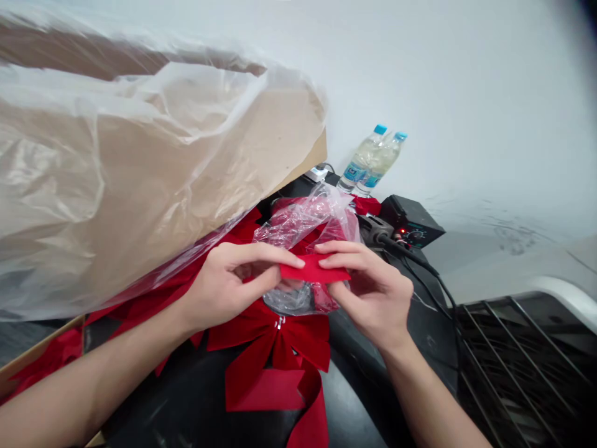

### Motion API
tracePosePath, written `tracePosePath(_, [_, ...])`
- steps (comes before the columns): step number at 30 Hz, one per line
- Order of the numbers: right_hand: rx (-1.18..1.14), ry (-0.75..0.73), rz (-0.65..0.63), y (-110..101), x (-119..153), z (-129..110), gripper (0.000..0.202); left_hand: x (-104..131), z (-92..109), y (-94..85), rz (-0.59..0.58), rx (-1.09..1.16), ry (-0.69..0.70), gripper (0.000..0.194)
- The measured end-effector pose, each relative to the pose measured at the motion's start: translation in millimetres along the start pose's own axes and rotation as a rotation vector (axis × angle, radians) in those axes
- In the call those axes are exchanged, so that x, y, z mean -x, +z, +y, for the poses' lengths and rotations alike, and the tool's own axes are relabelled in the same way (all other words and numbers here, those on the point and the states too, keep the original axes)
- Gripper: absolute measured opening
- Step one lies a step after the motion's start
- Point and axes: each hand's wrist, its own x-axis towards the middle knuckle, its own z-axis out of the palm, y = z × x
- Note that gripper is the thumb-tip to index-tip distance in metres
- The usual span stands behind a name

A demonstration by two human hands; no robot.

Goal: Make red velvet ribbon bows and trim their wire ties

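Observation:
A short flat piece of red ribbon point(313, 271) is stretched level between my two hands. My left hand point(236, 274) pinches its left end between thumb and fingers. At the other end, my right hand point(368, 283) grips it with thumb below and fingers on top. Just beneath lies a red ribbon bow point(270, 339) with a small whitish tie at its middle and a long tail running toward me. Behind the hands sits a crumpled clear plastic bag point(303, 218) with red material inside, partly hidden by my fingers.
A large cardboard box point(200, 162) draped in plastic film fills the left. Two water bottles point(370, 162) stand by the wall. Right of them is a black control box point(413, 221) with a red light and cables. A metal rack point(522, 354) stands at right.

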Motion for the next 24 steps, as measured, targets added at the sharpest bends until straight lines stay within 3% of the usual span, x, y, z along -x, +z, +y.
tracePosePath(2, [0.049, -0.072, -0.002, -3, -1, -1, 0.037, 0, -3, -0.3, 0.017, -0.091, 0.129, 0.027])
tracePosePath(4, [0.089, -0.143, -0.023, -5, -2, 0, 0.034, -2, -5, 0.5, 0.032, -0.130, 0.173, 0.029])
tracePosePath(8, [0.116, -0.212, -0.040, -5, -3, 0, 0.025, -2, -5, 3.1, 0.076, -0.084, 0.122, 0.022])
tracePosePath(10, [0.142, -0.198, -0.019, -4, -2, -1, 0.024, -1, -1, 5.3, 0.075, -0.005, 0.010, 0.023])
tracePosePath(13, [0.196, -0.141, -0.008, -1, 1, -3, 0.024, 1, 5, 9.8, 0.074, 0.104, -0.193, 0.023])
tracePosePath(15, [0.181, -0.084, -0.011, 0, 2, -4, 0.023, 2, 9, 12.6, 0.112, 0.127, -0.255, 0.024])
tracePosePath(21, [-0.068, 0.280, -0.104, 0, -2, -5, 0.020, 1, 10, 13.0, 0.176, -0.048, -0.268, 0.028])
tracePosePath(24, [-0.168, 0.370, -0.115, -1, -5, -5, 0.014, -1, 11, 10.8, 0.140, -0.073, -0.272, 0.031])
